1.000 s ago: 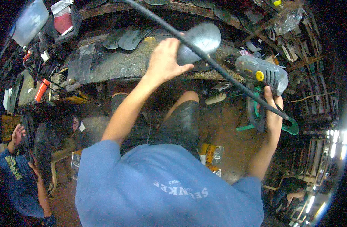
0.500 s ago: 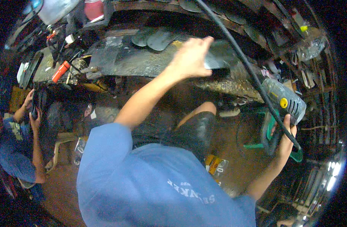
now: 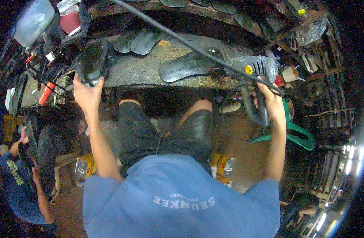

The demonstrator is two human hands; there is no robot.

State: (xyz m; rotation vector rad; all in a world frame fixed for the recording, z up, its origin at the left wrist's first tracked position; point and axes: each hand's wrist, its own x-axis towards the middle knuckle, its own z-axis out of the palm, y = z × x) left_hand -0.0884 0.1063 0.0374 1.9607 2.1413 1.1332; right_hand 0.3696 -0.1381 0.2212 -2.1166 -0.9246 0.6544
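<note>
My left hand (image 3: 86, 93) is at the near edge of the workbench (image 3: 122, 71), with thumb and fingers around the end of a dark, glossy flat piece (image 3: 90, 65). Its underside is hidden. In my right hand (image 3: 271, 99) is the handle of a grey heat gun (image 3: 261, 67) with vent slots and a yellow round knob, at the bench's right end. A black cord (image 3: 170, 37) runs from it across the far side. Just left of the gun lies a dark shoe sole (image 3: 186, 67). More dark soles (image 3: 146, 41) overlap farther back.
An orange-handled tool (image 3: 47, 93) lies at the bench's left. Near my right forearm is a green plastic stool (image 3: 301, 135). To the left a co-worker's hands (image 3: 24, 135) hold a dark piece. Yellow packages (image 3: 223, 164) sit beside my legs. Crumpled clear plastic (image 3: 311, 31) is at the far right.
My left hand has moved left from mid-bench and now grips the dark flat piece. My right hand has brought the heat gun up and left onto the bench's right end. The view has shifted.
</note>
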